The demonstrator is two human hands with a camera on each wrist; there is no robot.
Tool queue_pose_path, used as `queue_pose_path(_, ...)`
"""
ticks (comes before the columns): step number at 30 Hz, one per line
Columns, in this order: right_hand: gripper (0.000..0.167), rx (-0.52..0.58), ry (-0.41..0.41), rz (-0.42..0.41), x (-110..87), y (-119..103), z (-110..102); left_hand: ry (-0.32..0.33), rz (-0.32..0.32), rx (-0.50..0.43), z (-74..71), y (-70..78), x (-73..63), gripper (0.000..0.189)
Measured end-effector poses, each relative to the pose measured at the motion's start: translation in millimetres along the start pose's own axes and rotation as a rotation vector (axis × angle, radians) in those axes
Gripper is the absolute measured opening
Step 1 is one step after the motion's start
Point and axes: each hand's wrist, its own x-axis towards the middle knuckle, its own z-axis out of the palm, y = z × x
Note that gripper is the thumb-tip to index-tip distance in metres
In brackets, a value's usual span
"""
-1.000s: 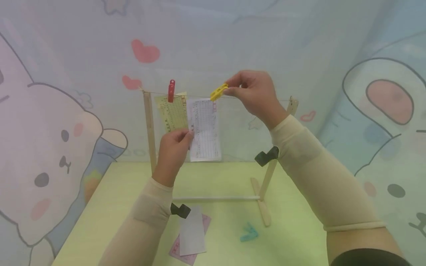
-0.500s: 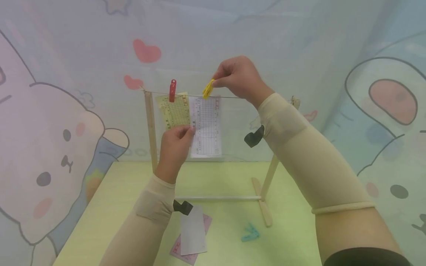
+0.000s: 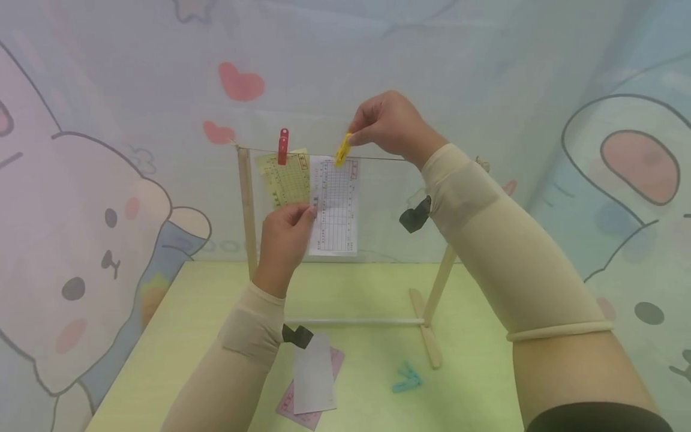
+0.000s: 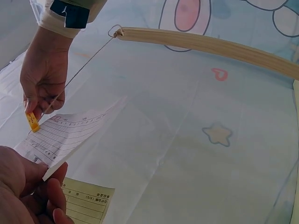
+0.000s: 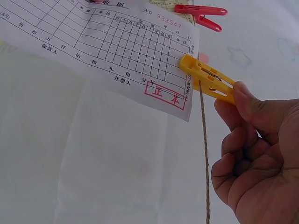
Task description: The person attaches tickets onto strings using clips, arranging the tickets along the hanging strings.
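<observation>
Here's my right hand (image 3: pixel 390 126), up at the top centre of the head view, thumb and forefinger nipped tight on the tail of a yellow clothespin (image 3: pixel 342 150), and the pin's nose is right over the top edge of the white receipt (image 3: pixel 336 210)! And look at my left hand (image 3: pixel 284 237), lower and left of it, thumb and finger pinching the receipt by its left edge, the paper hanging just about upright in the middle of the frame. In the right wrist view the clothespin's nose laps the receipt's edge, right where the string (image 3: pixel 384 158) runs, close by a red boxed stamp; my other fingers are curled in toward the palm.

Just left of that, a red clothespin (image 3: pixel 283 147) stands on the string with a tilted yellow slip (image 3: pixel 286 180) hanging under it, its lower part behind my left hand. The string goes across between a left post (image 3: pixel 246 210) and a right post (image 3: pixel 439 282), with a white rod (image 3: pixel 356 322) low between them. Down at bottom centre, on the pale green tabletop (image 3: pixel 475 360), a plain white sheet (image 3: pixel 314 381) lies over a pink sheet (image 3: pixel 286 409), and to their right sits a blue clothespin (image 3: pixel 407 380).
</observation>
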Motion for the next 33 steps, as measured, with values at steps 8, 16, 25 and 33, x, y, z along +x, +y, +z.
queue_pose_path(8,0.010,0.009,-0.050,0.013,0.2,1.7,-1.2,0.011,-0.006,0.005,0.7,0.1,1.3,0.024)
queue_pose_path(16,0.018,0.013,-0.128,0.024,2.5,8.2,-5.1,0.015,0.017,-0.016,1.4,-3.5,3.6,0.023)
queue_pose_path(25,0.043,0.031,-0.167,0.007,-1.9,14.9,-10.0,0.009,0.004,-0.018,2.7,-6.0,2.1,0.023)
queue_pose_path(33,0.047,0.030,-0.146,-0.005,-12.1,25.2,-14.2,0.016,0.033,-0.013,2.8,-8.1,1.6,0.024)
